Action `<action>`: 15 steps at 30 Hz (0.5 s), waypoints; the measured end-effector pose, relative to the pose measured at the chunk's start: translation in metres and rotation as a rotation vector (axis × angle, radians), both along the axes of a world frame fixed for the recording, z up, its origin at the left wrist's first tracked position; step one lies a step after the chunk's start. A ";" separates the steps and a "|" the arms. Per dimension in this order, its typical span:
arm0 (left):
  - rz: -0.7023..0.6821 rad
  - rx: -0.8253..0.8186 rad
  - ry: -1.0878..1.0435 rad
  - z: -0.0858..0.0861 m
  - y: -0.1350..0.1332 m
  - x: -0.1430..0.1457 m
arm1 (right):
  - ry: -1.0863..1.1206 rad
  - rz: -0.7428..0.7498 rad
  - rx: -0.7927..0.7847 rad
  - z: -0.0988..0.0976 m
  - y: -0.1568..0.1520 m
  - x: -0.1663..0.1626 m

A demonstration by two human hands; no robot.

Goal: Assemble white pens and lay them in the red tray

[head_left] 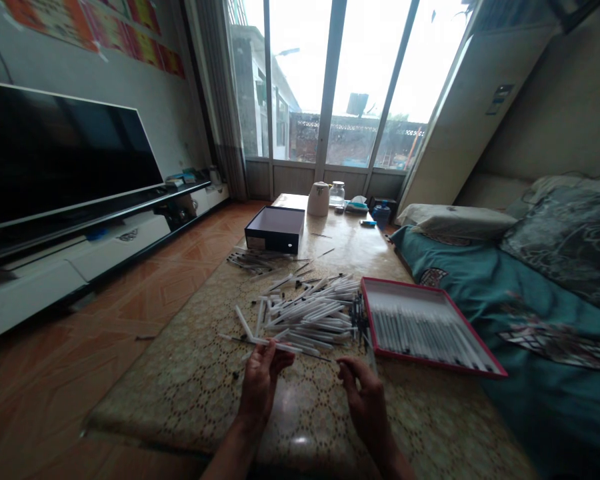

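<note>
My left hand (pixel 264 373) is closed on a white pen barrel (pixel 291 348), pinched between thumb and fingers. A thin dark refill (pixel 317 357) sticks out to the right from that hand, its end a little short of my right fingertips. My right hand (pixel 363 393) has its fingers curled together in a pinch; what lies between them, if anything, is too small to make out. Just beyond both hands spreads a loose pile of white pen barrels (pixel 315 310). Small black pen parts (pixel 359 317) are heaped against the red-rimmed tray.
The red-rimmed box lid (pixel 430 283) at right holds rows of pens (pixel 420 333). Farther back are thin refills (pixel 255 260), a dark open box (pixel 275 230), a beige kettle (pixel 319 200), a glass jar (pixel 337 193) and tissues (pixel 356 205). A green-covered sofa (pixel 460 267) borders the table.
</note>
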State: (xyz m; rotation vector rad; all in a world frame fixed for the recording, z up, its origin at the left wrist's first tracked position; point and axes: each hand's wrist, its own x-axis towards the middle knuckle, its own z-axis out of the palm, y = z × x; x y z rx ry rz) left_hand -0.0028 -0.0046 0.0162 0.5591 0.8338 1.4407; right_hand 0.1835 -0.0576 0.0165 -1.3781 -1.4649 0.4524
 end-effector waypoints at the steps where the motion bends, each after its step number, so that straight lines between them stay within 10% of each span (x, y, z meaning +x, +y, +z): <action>1: -0.028 0.005 0.005 0.000 -0.001 0.001 | 0.003 0.022 -0.005 0.000 0.003 -0.003; 10: -0.182 -0.108 -0.133 -0.002 -0.002 0.005 | -0.021 0.128 -0.081 0.005 0.020 -0.031; 15: -0.078 -0.252 -0.302 -0.007 0.004 -0.004 | -0.199 -0.133 -0.019 0.002 0.045 0.008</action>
